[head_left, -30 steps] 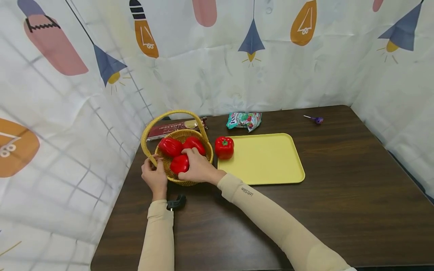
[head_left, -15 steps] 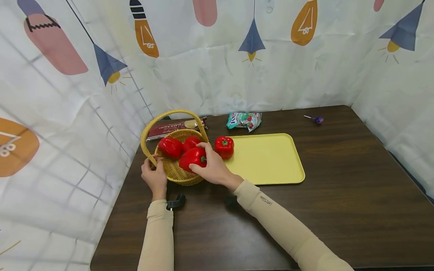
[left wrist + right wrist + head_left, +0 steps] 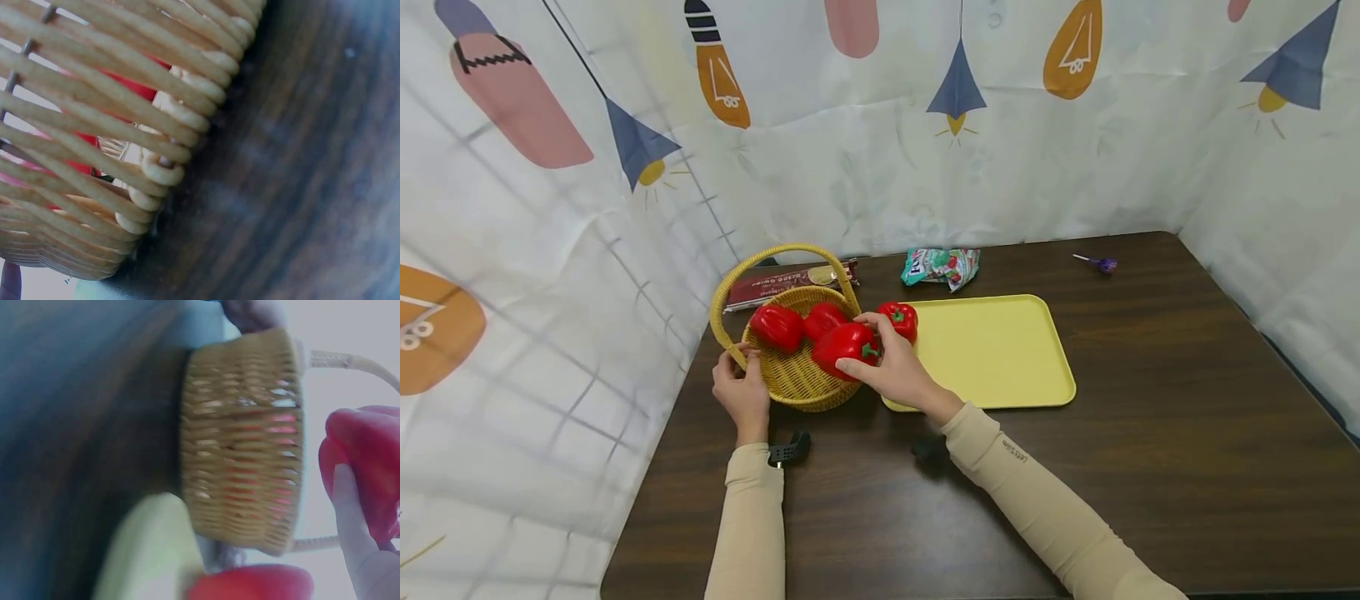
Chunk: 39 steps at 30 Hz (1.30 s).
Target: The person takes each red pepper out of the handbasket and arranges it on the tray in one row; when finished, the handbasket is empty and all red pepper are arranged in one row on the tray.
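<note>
A red bell pepper is gripped by my right hand over the right side of the yellow wicker basket. The right wrist view shows this held pepper raised above the basket's rim. Two more red peppers, one at the left and one at the back, lie inside the basket. My left hand pinches the basket near the base of its handle on the left. Another red pepper stands on the left end of the yellow tray, partly behind my right hand.
Behind the basket lies a dark red snack packet. A green candy bag is behind the tray, and a purple lollipop lies at the far right. A patterned curtain borders the dark wooden table.
My right hand has lifted the pepper out of the basket's front and carried it to the right, towards the tray. The left hand has stayed at the handle.
</note>
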### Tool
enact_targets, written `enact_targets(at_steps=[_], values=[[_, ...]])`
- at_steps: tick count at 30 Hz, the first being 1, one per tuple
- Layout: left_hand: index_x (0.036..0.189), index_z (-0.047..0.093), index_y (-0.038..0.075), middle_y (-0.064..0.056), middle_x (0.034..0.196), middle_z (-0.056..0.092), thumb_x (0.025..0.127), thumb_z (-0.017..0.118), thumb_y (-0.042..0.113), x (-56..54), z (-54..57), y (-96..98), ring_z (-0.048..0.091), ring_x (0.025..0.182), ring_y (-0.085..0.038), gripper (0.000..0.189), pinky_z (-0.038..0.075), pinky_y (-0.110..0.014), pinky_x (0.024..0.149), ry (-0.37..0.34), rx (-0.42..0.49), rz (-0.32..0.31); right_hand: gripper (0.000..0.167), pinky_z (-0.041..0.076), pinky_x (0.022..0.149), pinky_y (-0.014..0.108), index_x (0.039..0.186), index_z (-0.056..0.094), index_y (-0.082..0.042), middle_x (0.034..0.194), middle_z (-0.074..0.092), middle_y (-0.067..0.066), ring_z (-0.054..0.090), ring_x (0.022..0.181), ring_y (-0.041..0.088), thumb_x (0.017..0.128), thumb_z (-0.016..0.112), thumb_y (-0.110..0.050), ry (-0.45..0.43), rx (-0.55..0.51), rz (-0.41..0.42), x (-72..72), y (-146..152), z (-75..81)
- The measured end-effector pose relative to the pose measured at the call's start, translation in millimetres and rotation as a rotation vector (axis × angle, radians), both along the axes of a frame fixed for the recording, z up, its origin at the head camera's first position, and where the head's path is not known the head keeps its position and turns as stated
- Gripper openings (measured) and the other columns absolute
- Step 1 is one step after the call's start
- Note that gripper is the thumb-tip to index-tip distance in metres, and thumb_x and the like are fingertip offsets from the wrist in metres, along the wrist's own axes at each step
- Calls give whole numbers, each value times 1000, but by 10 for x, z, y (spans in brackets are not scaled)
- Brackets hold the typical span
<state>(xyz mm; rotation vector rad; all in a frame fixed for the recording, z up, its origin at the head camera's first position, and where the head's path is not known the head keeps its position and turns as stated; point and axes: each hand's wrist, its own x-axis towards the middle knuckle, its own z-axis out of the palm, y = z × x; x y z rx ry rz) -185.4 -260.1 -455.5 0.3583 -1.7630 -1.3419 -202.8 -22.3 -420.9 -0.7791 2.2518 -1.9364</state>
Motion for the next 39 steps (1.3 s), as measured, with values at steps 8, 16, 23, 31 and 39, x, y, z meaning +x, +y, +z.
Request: enact_targets(at_steps=[8, 16, 23, 31, 39], values=[[102, 66, -10, -14, 90, 59, 88, 64, -2, 3, 9, 9, 54, 85, -12, 16, 43, -18, 69, 8, 3, 0, 60, 57, 76, 36, 140, 45, -20, 129, 54, 3, 57, 107, 24, 88, 73, -23, 57, -55, -31, -100, 298, 221], [103, 66, -9, -25, 95, 60, 89, 63, -2, -102, -148, -87, 53, 88, -14, 16, 42, -19, 71, 7, 3, 5, 66, 55, 84, 41, 145, 38, -15, 135, 48, 8, 51, 116, 28, 88, 72, -19, 20, -30, -38, -255, 619, 294], [103, 69, -2, -15, 94, 63, 90, 65, 6, -185, -317, -206, 52, 90, -9, 15, 43, -22, 74, -14, -7, 8, 74, 53, 89, 42, 149, 32, -12, 138, 46, 12, 48, 119, 29, 86, 72, -10, -26, -16, -87, -382, 858, 306], [103, 68, -1, -7, 91, 60, 90, 66, 9, -159, -303, -204, 52, 88, -8, 17, 43, -22, 73, -22, -25, -5, 81, 50, 92, 50, 151, 29, -11, 146, 35, 17, 41, 126, 34, 83, 73, -5, -31, 25, -253, -483, 1130, 306], [103, 67, -4, -13, 92, 61, 90, 65, 6, -115, -230, -161, 51, 87, -7, 18, 41, -22, 73, -19, -20, 5, 84, 43, 100, 53, 152, 24, -8, 148, 36, 17, 37, 131, 35, 84, 74, -10, -104, 108, -339, -572, 1346, 236]])
